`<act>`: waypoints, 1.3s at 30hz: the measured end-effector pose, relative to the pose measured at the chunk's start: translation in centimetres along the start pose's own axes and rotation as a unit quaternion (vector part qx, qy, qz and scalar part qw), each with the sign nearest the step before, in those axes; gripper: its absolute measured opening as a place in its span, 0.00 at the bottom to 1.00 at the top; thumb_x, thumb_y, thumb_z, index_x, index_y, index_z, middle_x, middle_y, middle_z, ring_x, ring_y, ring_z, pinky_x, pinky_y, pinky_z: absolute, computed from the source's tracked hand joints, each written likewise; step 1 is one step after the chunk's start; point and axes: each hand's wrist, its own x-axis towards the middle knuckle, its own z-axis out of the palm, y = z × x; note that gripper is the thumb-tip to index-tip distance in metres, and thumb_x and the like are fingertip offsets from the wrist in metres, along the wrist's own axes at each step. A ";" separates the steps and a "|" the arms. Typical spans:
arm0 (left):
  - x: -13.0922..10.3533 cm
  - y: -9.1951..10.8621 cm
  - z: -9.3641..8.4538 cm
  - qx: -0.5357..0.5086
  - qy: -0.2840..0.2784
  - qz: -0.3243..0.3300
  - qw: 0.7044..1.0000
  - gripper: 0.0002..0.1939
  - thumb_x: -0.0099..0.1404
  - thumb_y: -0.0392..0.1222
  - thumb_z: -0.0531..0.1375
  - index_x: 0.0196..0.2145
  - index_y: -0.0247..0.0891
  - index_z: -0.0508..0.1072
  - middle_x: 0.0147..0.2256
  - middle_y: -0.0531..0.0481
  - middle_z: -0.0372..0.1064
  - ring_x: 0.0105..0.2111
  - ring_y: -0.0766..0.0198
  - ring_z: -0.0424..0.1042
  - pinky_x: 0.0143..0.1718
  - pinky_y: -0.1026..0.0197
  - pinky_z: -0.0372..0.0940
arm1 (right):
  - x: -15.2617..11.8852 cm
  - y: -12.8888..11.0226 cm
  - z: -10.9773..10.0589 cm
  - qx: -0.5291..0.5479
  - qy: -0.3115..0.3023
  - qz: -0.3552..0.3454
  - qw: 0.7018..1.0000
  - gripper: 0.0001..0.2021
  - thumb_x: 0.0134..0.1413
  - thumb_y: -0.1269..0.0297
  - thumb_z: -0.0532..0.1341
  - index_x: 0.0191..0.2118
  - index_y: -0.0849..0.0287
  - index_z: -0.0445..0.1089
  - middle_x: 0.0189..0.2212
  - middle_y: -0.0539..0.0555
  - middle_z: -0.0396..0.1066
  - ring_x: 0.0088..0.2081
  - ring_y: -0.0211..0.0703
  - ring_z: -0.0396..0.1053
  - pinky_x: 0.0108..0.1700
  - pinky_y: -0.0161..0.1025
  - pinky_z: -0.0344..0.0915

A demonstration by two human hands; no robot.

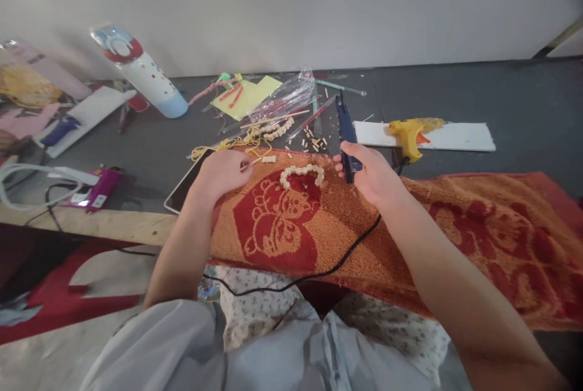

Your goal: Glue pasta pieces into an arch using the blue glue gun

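My left hand [225, 172] is closed in a pinch on a thin pale stick [255, 161], over the left part of the orange-and-red towel [355, 221]. Near the stick's far end is a short row of small pale pieces [268, 159]; I cannot tell if they are joined to it. My right hand [371, 172] is wrapped round a long, narrow dark blue tool [346, 127], held upright with its tip pointing away from me. Between the hands, a curved chain of small cream pieces [302, 170] lies on the towel.
Behind the towel are loose cut bits [314, 142], yellow string [218, 147], clear plastic wrap [291, 96] and yellow paper [246, 98]. A yellow glue gun [410, 136] rests on a white board [464, 136]. Leftward are a bottle [146, 75], a tablet-like device [184, 187] and a black cord [291, 286] nearer me.
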 end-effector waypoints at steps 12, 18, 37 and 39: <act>-0.4 0.5 -0.1 -0.007 -0.006 0.001 1.000 0.15 0.65 0.44 0.51 0.23 0.40 0.70 0.27 0.44 0.72 0.26 0.56 0.69 0.27 0.55 0.54 | -0.2 -0.1 0.1 0.004 -0.003 0.023 1.000 0.15 0.41 0.52 0.71 0.28 0.56 0.70 0.28 0.52 0.69 0.28 0.38 0.63 0.29 0.39 0.62; -0.4 1.3 0.2 -0.011 -0.018 -0.014 1.000 0.15 0.62 0.45 0.54 0.20 0.39 0.66 0.22 0.46 0.69 0.24 0.57 0.67 0.25 0.56 0.50 | -0.4 0.0 0.1 -0.001 -0.018 0.025 1.000 0.17 0.41 0.49 0.70 0.28 0.56 0.68 0.27 0.51 0.68 0.27 0.38 0.63 0.28 0.39 0.62; 0.3 1.9 0.9 0.004 -0.086 -0.022 0.996 0.14 0.63 0.46 0.51 0.27 0.40 0.72 0.28 0.45 0.73 0.29 0.56 0.69 0.28 0.58 0.52 | -0.5 -0.1 0.0 -0.026 -0.049 0.013 0.998 0.15 0.45 0.50 0.67 0.31 0.56 0.67 0.30 0.52 0.67 0.28 0.38 0.64 0.31 0.39 0.64; 0.3 1.9 0.9 0.001 -0.084 -0.020 0.996 0.13 0.63 0.46 0.51 0.26 0.40 0.70 0.28 0.46 0.72 0.29 0.56 0.69 0.28 0.58 0.51 | -0.5 -0.1 0.0 -0.026 -0.048 0.015 0.998 0.15 0.45 0.51 0.67 0.31 0.56 0.67 0.29 0.52 0.67 0.28 0.38 0.63 0.31 0.39 0.64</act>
